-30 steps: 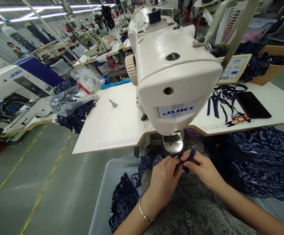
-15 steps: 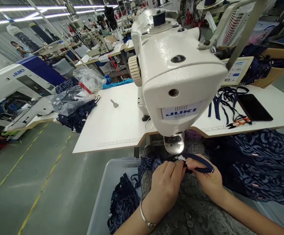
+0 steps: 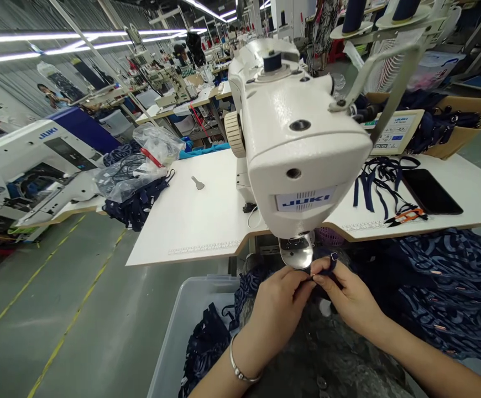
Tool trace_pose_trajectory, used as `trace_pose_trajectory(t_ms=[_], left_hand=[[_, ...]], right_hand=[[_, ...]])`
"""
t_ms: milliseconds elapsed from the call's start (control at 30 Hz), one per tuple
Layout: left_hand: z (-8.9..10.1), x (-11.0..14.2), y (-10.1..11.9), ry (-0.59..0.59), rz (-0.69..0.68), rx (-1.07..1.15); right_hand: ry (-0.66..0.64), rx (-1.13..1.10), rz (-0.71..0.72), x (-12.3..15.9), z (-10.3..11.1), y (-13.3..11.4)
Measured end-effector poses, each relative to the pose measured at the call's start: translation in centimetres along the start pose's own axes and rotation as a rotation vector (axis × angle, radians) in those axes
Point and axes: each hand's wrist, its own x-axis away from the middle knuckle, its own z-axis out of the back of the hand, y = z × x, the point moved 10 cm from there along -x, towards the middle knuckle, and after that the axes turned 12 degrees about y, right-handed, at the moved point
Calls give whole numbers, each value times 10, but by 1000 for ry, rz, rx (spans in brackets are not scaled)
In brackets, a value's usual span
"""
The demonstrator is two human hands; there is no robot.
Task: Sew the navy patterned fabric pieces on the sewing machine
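Note:
Just below the needle guard (image 3: 297, 254) of a white JUKI sewing machine (image 3: 307, 121), my two hands meet. My left hand (image 3: 280, 301), with a bracelet on its wrist, has thumb and forefinger pinched on dark fabric. Opposite it, my right hand (image 3: 348, 293) pinches a navy strap (image 3: 327, 265), which loops up over its fingers. Little of the cloth between the fingertips can be seen. Navy patterned garments (image 3: 451, 293) hang at the right, and more patterned fabric (image 3: 251, 290) lies left of my hands.
A clear plastic bin (image 3: 170, 326) holding navy garments stands at lower left. On the white tabletop are a small metal piece (image 3: 198, 183), orange-handled thread snips (image 3: 407, 215), a black phone (image 3: 431, 190) and loose straps (image 3: 373, 182). A control panel (image 3: 398, 131) stands behind.
The strap loop has drawn in close around my right fingers, and that hand has turned toward the left one. The white tag-like piece no longer shows at the fingertips. The view has tilted slightly.

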Motion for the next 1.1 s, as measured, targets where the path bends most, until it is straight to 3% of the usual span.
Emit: trace_pose_trajectory(t_ms=[100, 233, 333, 467, 567, 700, 867, 1100], left_hand=[[10, -17, -3, 27, 0, -74], [21, -29, -3, 181, -149, -263], [22, -19, 5, 316, -336, -302], [7, 6, 12, 313, -515, -282], [-1, 17, 7, 324, -516, -394], [-9, 18, 0, 248, -470, -488], [-9, 15, 2, 248, -442, -562], [-3, 3, 12, 298, -394, -638]], right_hand=[[28, 72, 22, -18, -2, -5], [79, 159, 70, -33, -6, -7], [69, 136, 28, -38, -10, -2], [46, 10, -147, -43, -12, 18], [-52, -161, -250, -45, -22, 28], [-58, -225, -232, -51, -20, 25], [7, -42, -66, -69, -6, 18], [22, 213, 76, -93, -8, 3]])
